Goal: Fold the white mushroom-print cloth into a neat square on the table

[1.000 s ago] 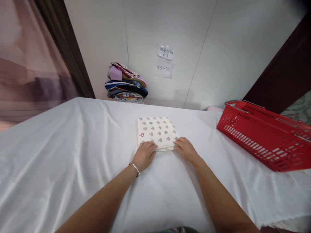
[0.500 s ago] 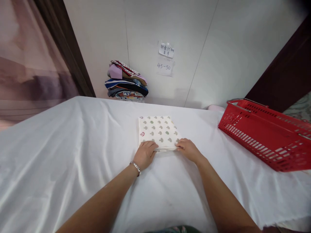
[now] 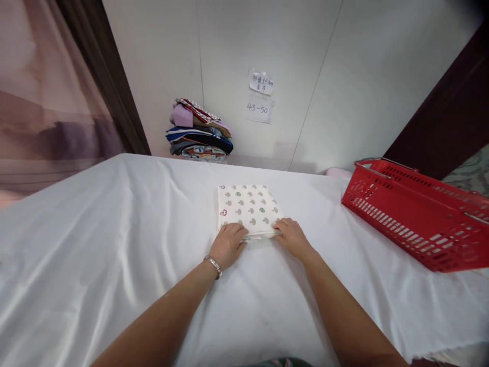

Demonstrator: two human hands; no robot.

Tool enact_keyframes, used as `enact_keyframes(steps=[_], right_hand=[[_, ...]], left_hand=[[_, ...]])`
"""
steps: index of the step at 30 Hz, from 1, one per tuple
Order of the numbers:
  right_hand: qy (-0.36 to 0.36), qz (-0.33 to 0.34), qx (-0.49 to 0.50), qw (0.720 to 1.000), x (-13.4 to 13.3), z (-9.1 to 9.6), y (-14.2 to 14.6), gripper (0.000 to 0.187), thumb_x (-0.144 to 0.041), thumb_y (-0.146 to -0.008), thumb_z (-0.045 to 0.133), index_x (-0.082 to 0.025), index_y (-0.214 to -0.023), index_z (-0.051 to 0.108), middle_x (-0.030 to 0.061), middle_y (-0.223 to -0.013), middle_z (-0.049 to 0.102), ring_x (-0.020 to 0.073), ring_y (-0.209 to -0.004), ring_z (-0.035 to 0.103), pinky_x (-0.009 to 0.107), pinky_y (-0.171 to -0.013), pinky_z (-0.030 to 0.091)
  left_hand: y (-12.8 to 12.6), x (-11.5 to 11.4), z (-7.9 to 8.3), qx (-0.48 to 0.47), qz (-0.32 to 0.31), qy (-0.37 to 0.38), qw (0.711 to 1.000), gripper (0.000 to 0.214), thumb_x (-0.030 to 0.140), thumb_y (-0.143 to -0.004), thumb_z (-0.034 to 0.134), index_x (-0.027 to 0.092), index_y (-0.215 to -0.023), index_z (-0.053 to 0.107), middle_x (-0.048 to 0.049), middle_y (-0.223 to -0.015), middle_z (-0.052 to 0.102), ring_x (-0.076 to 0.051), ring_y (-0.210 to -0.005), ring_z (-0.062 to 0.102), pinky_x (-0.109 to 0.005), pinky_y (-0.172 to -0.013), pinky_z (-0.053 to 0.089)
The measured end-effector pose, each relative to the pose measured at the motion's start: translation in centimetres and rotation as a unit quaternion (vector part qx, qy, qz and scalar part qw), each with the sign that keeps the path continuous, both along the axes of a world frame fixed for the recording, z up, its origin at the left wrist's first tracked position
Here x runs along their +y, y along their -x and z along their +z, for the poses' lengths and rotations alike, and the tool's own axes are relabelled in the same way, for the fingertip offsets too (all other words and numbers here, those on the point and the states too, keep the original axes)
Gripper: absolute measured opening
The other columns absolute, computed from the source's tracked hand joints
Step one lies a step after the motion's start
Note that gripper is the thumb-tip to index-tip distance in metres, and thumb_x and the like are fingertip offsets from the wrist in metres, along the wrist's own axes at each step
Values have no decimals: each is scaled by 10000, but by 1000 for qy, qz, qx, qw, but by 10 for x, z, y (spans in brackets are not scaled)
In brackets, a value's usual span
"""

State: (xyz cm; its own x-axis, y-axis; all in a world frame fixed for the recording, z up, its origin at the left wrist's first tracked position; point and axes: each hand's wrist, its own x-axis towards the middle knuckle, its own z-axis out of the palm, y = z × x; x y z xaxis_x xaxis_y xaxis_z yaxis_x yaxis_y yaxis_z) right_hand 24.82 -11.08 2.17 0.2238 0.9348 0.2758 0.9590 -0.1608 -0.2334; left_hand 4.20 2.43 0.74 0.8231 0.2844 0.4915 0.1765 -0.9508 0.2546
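A white cloth [image 3: 250,206] printed with small grey, green and red mushrooms lies folded into a flat square on the white-covered table [image 3: 160,285]. Its near edge shows several stacked layers. My left hand [image 3: 228,244] grips the near left corner, fingers on top and thumb low at the edge; a silver bracelet circles that wrist. At the near right corner my right hand [image 3: 292,237] pinches the layers, its thumb partly hidden.
A pile of folded fabrics [image 3: 200,130] stands behind the table's far edge, against the wall. On the right sits a red plastic basket [image 3: 416,209] with metal handles. Two paper signs [image 3: 260,97] hang on the wall, and a curtain [image 3: 57,97] drapes at the left.
My right hand has shifted slightly left along the cloth's near edge, with its fingers more around the corner. My left hand and the cloth look nearly unchanged.
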Motion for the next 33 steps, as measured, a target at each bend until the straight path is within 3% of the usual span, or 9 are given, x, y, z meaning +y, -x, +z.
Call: enact_keyframes(steps=[6, 11, 14, 19, 24, 33], right_hand=[[-55, 21, 3, 998, -2, 0, -5, 204, -81, -760, 449, -216, -847, 575, 34, -923, 585, 182, -856, 494, 307, -763, 341], [3, 21, 16, 1000, -2, 3, -1, 199, -66, -722, 446, -220, -778, 559, 10, -823, 577, 172, -812, 496, 286, -726, 339], [3, 12, 27, 1000, -3, 6, 3, 182, -90, -720, 469, -216, -809, 566, 11, -833, 575, 169, -808, 494, 287, -738, 347], [-71, 43, 49, 995, -3, 6, 8, 178, -208, -757, 559, -219, -931, 589, 36, -946, 584, 188, -864, 506, 321, -782, 378], [-131, 92, 58, 985, 4, -2, 13, 171, -203, -854, 468, -219, -943, 612, 51, -919, 594, 180, -843, 521, 334, -779, 402], [-97, 76, 36, 992, 10, -10, 14, 184, -211, -861, 471, -230, -939, 637, 47, -920, 592, 187, -854, 513, 350, -778, 398]], left_hand=[[0, 1, 1, 3, 21, -14, 1000, 170, 133, -778, 521, 200, -932, 543, -52, -940, 547, -212, -915, 475, -377, -802, 406], [0, 1, 1, 8, 25, -15, 1000, 113, 139, -792, 499, 203, -877, 538, -43, -892, 537, -200, -857, 477, -365, -765, 402], [0, 2, 1, 9, 26, -12, 1000, 110, 143, -785, 510, 198, -876, 535, -39, -886, 534, -193, -843, 471, -351, -757, 400], [0, 3, -1, 5, 29, -13, 999, 92, 174, -789, 521, 193, -878, 534, -35, -878, 535, -186, -821, 460, -340, -750, 393], [-1, 2, 0, -5, 29, -7, 1000, 82, 194, -799, 518, 198, -879, 538, -33, -880, 536, -186, -821, 459, -335, -748, 390], [-1, 2, -1, -12, 30, 2, 999, 87, 240, -809, 527, 199, -883, 544, -35, -885, 543, -190, -830, 467, -338, -752, 386]])
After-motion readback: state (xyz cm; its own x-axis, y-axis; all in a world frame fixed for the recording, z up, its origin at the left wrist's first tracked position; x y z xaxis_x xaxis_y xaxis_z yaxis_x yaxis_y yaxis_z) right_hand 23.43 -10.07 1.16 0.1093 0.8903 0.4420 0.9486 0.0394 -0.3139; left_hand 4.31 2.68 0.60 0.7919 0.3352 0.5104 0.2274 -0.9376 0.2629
